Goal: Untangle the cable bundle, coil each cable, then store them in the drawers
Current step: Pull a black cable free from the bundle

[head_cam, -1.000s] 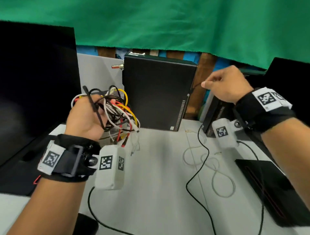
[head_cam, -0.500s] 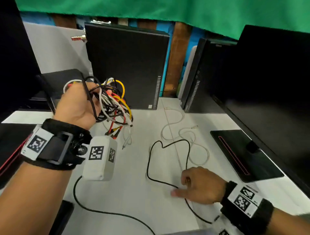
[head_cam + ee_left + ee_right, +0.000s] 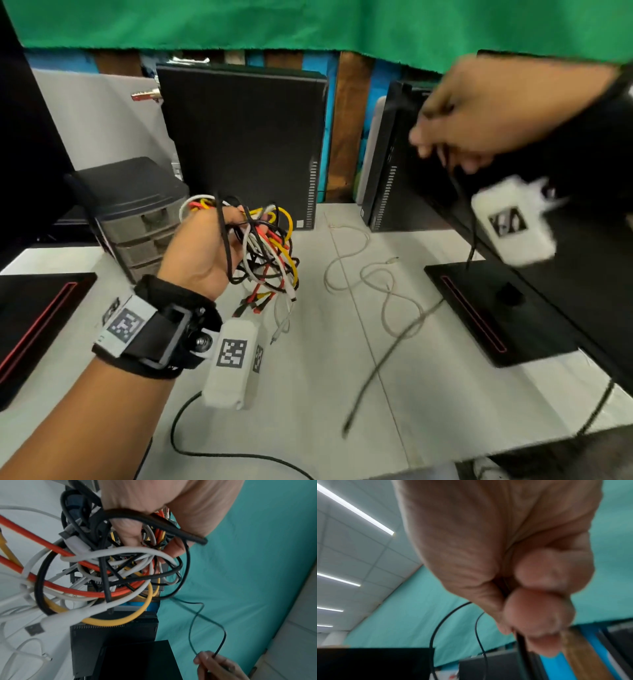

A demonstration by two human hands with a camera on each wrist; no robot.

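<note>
Green backdrop; left hand [image 3: 202,253] grips cable bundle [image 3: 267,250]; right wrist view shows right hand [image 3: 513,574] pinching black cable [image 3: 436,628].

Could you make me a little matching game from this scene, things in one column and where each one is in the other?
Things:
1. tangled bundle of red, yellow, white and black cables
2. thin black cable
3. loose white cable
4. small grey plastic drawer unit

Places:
A. lying in loops on the white table
B. standing at the back left of the table
C. gripped in the left hand
D. pinched in the raised right hand

Pairs: 1-C, 2-D, 3-A, 4-B
</note>
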